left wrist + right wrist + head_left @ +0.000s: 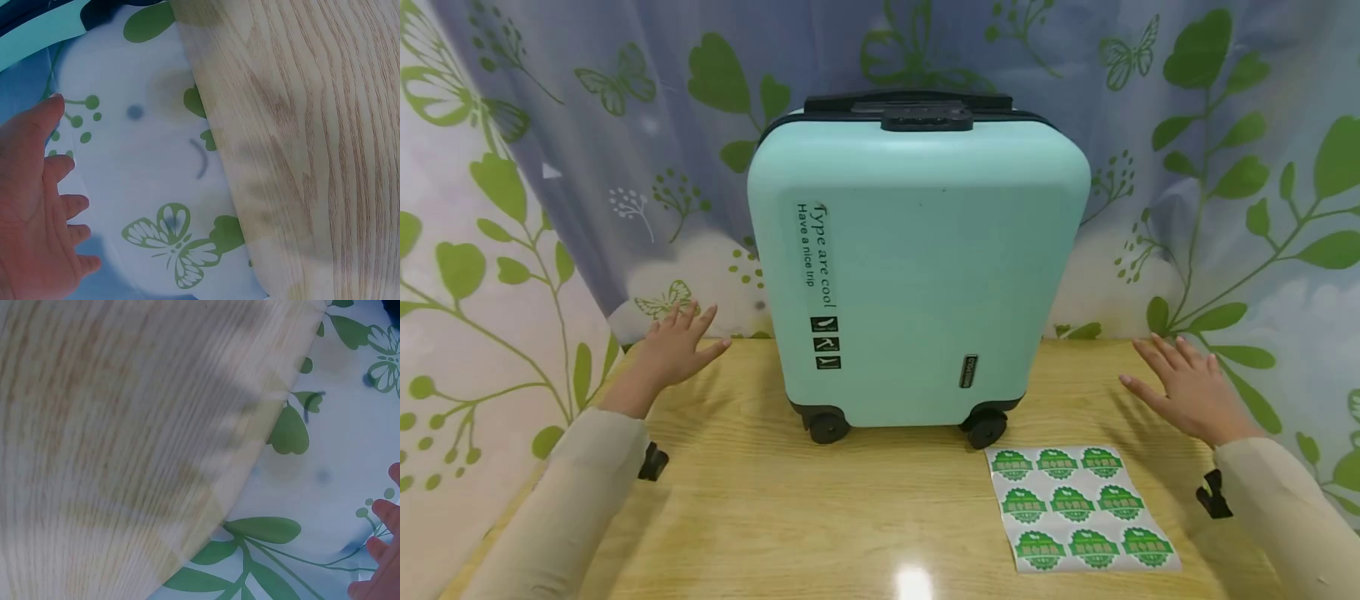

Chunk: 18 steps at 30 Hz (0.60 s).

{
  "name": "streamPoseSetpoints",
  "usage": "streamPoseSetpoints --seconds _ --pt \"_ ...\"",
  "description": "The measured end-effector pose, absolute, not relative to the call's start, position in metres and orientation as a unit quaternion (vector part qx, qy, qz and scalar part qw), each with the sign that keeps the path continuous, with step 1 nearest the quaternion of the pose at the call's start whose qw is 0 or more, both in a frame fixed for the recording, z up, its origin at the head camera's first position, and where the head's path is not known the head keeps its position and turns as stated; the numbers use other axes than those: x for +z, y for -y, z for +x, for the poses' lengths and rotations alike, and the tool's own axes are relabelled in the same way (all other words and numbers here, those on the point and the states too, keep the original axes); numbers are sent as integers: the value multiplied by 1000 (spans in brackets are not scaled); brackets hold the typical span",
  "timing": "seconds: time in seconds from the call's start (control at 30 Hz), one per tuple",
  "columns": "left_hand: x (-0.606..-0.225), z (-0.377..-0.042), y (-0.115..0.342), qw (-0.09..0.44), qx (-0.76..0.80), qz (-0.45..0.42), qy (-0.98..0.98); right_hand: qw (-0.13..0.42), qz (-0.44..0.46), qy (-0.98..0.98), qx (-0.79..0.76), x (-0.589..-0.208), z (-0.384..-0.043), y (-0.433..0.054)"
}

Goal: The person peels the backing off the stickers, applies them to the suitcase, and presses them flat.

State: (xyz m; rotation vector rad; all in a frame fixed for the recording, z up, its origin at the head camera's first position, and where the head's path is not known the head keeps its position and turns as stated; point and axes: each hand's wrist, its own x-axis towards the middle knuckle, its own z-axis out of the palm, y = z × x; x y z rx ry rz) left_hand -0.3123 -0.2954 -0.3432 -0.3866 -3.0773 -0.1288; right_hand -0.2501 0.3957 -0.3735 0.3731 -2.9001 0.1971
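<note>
A mint-green suitcase (917,275) stands upright on its black wheels at the middle of the table, its black handle and lock at the top. To its left, my left hand (679,346) hovers over the table's far left part with fingers spread, touching nothing. My right hand (1195,392) is held the same way on the right side, apart from the suitcase. Between the suitcase and that hand lies a sheet of green-and-white round stickers (1078,508). The left wrist view shows the left hand (31,206) holding nothing; only fingertips of the right hand (381,550) show in the right wrist view.
The wooden table (790,517) has its back edge against a curtain (647,150) printed with green leaves and butterflies. Black wrist straps (653,461) show under the sleeves. A bright light reflection lies on the tabletop near the front.
</note>
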Motion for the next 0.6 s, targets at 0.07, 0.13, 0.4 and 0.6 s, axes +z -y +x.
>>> streamPoseSetpoints --seconds 0.07,0.13,0.4,0.6 --pt "-342 -312 297 20 -41 -124 991 111 132 982 72 -375 -250 -395" --pt "-340 -312 297 21 -42 -126 991 114 137 981 81 -377 -249 -394" --pt "-338 -306 296 25 -45 -135 989 135 155 975 82 -376 -247 -394" --pt "-341 -296 294 33 -41 -144 988 153 171 969 91 -378 -239 -391"
